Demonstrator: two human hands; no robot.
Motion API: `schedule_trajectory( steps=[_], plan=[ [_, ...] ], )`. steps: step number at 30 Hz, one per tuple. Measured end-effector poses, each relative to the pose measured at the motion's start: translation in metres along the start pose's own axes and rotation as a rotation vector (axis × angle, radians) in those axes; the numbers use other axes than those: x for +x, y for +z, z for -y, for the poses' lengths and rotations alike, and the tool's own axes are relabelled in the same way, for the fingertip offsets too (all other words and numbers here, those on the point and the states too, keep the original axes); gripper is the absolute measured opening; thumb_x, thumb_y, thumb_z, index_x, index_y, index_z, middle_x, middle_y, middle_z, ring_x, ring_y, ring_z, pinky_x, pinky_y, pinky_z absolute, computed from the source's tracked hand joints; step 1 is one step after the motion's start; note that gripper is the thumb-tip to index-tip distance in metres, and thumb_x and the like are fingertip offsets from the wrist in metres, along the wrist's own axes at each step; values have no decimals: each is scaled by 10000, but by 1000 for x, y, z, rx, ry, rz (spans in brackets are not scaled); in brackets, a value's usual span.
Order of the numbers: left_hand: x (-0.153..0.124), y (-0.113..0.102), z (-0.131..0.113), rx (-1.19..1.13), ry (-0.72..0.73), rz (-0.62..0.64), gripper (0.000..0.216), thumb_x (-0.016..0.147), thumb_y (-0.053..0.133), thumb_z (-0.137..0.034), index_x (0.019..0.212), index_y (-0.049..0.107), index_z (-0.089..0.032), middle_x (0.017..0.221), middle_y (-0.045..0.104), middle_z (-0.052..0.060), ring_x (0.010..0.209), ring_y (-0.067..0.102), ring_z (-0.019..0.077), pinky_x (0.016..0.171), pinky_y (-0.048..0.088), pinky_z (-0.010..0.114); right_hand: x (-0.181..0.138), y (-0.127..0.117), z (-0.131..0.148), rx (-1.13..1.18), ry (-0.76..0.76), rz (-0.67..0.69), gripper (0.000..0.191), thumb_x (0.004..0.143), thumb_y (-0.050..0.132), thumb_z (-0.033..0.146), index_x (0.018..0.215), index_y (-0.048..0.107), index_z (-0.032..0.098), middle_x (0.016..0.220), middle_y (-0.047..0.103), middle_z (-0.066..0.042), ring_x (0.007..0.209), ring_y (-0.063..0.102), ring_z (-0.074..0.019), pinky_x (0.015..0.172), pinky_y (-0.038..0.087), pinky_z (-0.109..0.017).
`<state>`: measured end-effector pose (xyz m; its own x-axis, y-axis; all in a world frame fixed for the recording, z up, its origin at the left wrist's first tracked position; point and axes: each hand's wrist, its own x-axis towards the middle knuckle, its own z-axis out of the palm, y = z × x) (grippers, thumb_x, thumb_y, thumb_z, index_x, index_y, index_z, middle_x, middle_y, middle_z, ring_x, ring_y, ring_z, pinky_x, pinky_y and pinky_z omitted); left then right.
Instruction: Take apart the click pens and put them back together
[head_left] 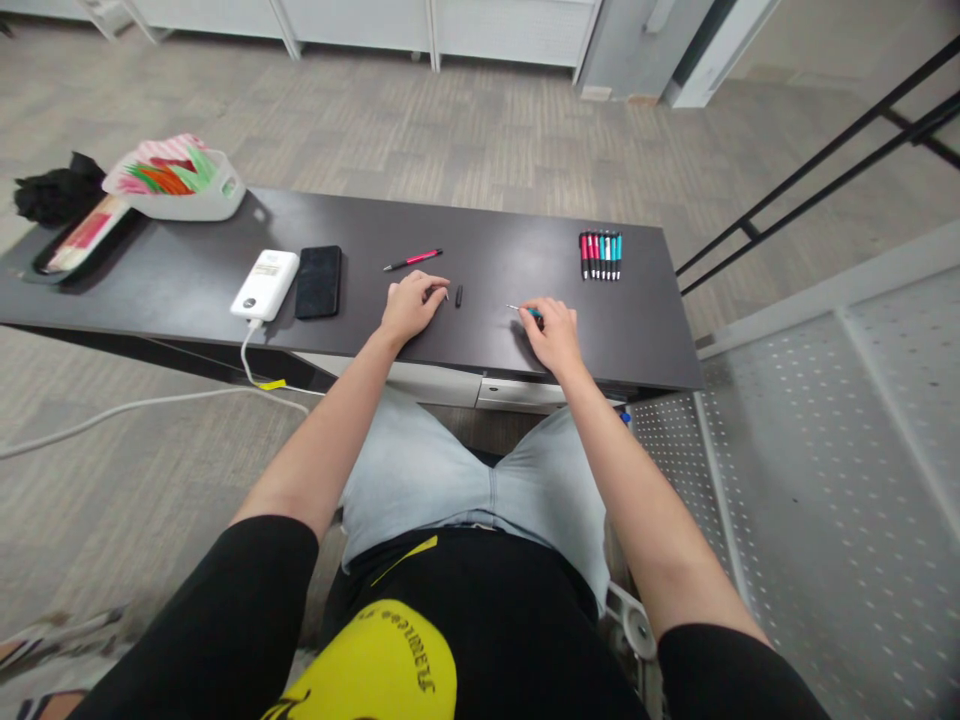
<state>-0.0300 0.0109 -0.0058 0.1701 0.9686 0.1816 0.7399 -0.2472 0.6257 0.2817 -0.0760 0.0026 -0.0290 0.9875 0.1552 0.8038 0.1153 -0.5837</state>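
Note:
My right hand (553, 332) is closed around a teal pen (535, 314), its thin bare front end pointing left over the dark tabletop. My left hand (412, 303) rests low on the table with fingers curled together; a small silvery piece (448, 293), probably a pen tip, shows at the fingertips. Just right of those fingers lies a short black pen grip (459, 296), apart from both hands. Behind the left hand a red and black pen (414, 260) lies slanted on the table.
A row of several red and teal pens (601, 256) lies at the right of the dark table (495, 245). To the left are a black phone (319, 282), a white corded device (265, 284), a white basket (191, 205) and a black tray (84, 250). Black rails (795, 200) stand at right.

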Motion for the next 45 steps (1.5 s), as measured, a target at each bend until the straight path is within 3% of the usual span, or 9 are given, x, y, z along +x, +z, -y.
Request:
schedule_trajectory(
  steps=[4, 14, 17, 22, 28, 31, 37, 45],
  plan=[
    [-1, 6, -4, 14, -25, -52, 57, 1055, 901, -286, 1092, 865, -310, 1229, 905, 82, 1061, 754, 348, 1174, 522, 584, 0, 1, -1, 6, -11, -10, 329, 1236, 532, 497, 1194, 835, 378, 1424, 922, -158, 1349, 768, -479, 1191, 515, -651],
    [2, 7, -9, -18, -27, -52, 65, 1051, 859, -250, 1029, 867, -311, 1195, 917, 65, 1012, 750, 328, 1154, 536, 572, -1, 0, 0, -14, -3, -8, 344, 1231, 531, 488, 1204, 854, 372, 1428, 921, -158, 1345, 770, -465, 1191, 518, -653],
    [0, 3, -11, -44, -41, -63, 79, 1089, 823, -229, 1062, 853, -297, 1248, 907, 77, 1019, 756, 314, 1158, 548, 543, 0, 0, 0, -10, -5, -6, 343, 1230, 531, 485, 1209, 854, 373, 1425, 918, -161, 1350, 771, -468, 1198, 516, -652],
    [-19, 4, -30, -62, 14, -191, 138, 1179, 715, -203, 1223, 825, -274, 1329, 863, 111, 1138, 779, 315, 1187, 562, 497, 0, 0, 0, -7, -17, 6, 337, 1239, 549, 484, 1221, 864, 367, 1412, 917, -160, 1343, 768, -456, 1203, 514, -639],
    [-51, 32, -71, -55, 196, 46, 248, 1138, 889, -260, 1383, 857, -272, 1380, 888, 93, 1207, 826, 339, 1239, 537, 535, -2, -1, 1, -15, -93, 41, 364, 1256, 577, 518, 1219, 922, 404, 1354, 915, -149, 1328, 776, -451, 1184, 520, -637],
    [-54, 41, -80, -46, 231, 92, 123, 1171, 887, -246, 1285, 898, -289, 1332, 915, 81, 1253, 841, 351, 1249, 526, 547, -3, -2, 2, -27, -127, 74, 365, 1262, 591, 526, 1240, 941, 426, 1335, 915, -137, 1332, 770, -448, 1195, 518, -631],
    [-52, 40, -76, -52, 174, 85, 126, 1211, 836, -176, 1157, 917, -255, 1213, 932, 73, 1193, 842, 322, 1243, 523, 557, -3, -2, 3, -13, -160, 95, 375, 1259, 591, 524, 1226, 944, 401, 1317, 917, -143, 1322, 766, -438, 1202, 517, -624],
    [-38, 20, -49, -30, 43, -153, 125, 1143, 789, -178, 1154, 833, -294, 1276, 932, 58, 1180, 825, 346, 1232, 523, 580, -1, 0, 0, -33, -55, 27, 404, 1281, 530, 527, 1274, 911, 393, 1396, 917, -149, 1338, 758, -454, 1187, 515, -627]
  ],
)
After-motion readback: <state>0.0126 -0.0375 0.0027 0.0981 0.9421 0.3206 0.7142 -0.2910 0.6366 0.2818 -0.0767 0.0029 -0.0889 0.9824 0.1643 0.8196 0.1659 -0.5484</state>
